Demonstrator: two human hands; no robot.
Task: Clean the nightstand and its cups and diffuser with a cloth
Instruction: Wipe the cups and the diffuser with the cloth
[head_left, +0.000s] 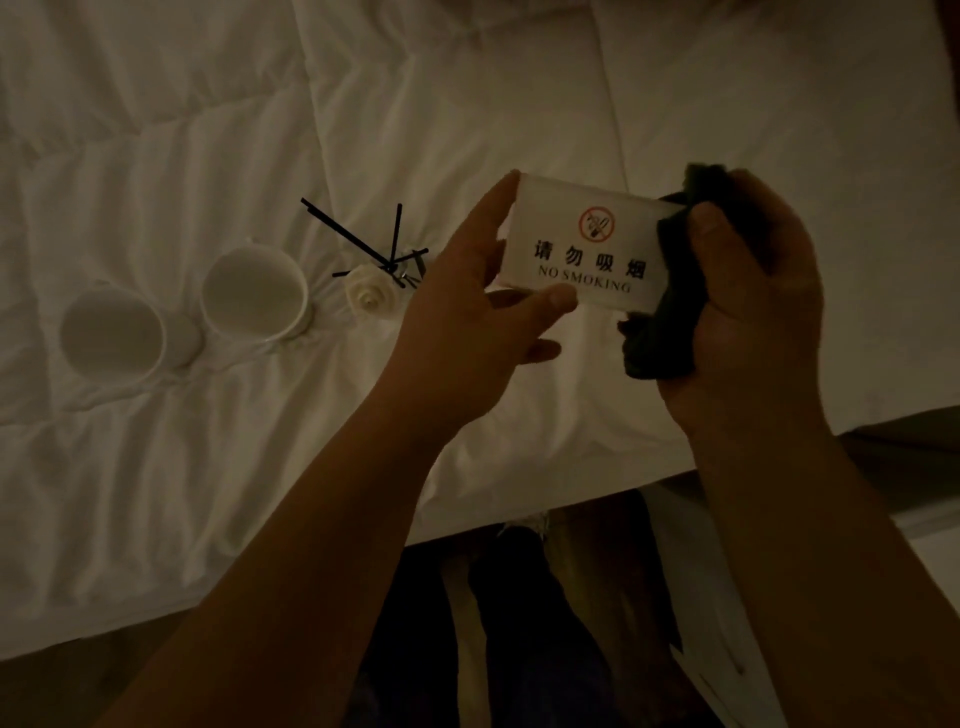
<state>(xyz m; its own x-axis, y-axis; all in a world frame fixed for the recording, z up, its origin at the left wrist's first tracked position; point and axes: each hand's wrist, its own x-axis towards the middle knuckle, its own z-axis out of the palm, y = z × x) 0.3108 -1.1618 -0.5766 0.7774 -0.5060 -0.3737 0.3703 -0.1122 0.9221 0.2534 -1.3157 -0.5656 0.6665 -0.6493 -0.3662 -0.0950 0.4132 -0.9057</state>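
White bedding (156, 467) holds two cups (182, 322) and diffuser (371, 296); left hand (467, 332) grips no-smoking sign (587, 244); right hand (748, 312) clutches dark cloth (670, 322) against it; nightstand unseen, cleaning likely unfinished.

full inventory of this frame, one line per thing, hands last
cups: 2, white, standing on the bed cover at left, side by side
diffuser: 1, white flower-shaped top with black reeds, on the cover just right of the cups
no-smoking sign: 1, clear/white block with red symbol and black text, held up between both hands
cloth: 1, dark, bunched against the sign's right end
bed cover: 1, white, wrinkled, fills most of the view
floor: dark, bottom centre, detail unclear
left hand: grips the sign's left end
right hand: grips the cloth
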